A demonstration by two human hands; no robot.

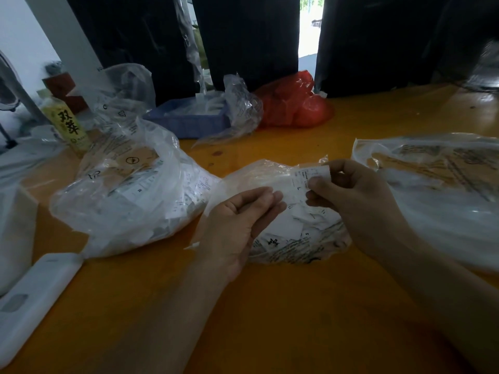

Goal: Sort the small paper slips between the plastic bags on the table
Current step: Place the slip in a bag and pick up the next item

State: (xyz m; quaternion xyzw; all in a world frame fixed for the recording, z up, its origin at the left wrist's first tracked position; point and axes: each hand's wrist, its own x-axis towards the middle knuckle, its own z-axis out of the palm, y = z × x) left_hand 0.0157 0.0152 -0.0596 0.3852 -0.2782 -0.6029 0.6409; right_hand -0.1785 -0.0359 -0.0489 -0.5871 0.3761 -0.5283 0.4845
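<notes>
At 7 o'clock a white case (pixel 35 295) lies on the orange table (pixel 270 319). At centre, the left hand (pixel 240 225) rests with relaxed, straight fingers against the middle bag (pixel 283 238) of loose slips, gripping nothing. Just at 1 o'clock of it, the right hand (pixel 351 190) pinches one printed slip (pixel 310 176) between thumb and fingers above that bag. A fuller bag (pixel 129 190) sits at 10 o'clock, a flatter bag (pixel 437 184) at 2 o'clock. Further off at 12 o'clock are a blue tray (pixel 189 122) and red bag (pixel 294 103). Likely risk: the light slip slips from the pinch, or the small size letter is misread and it lands in the wrong bag
</notes>
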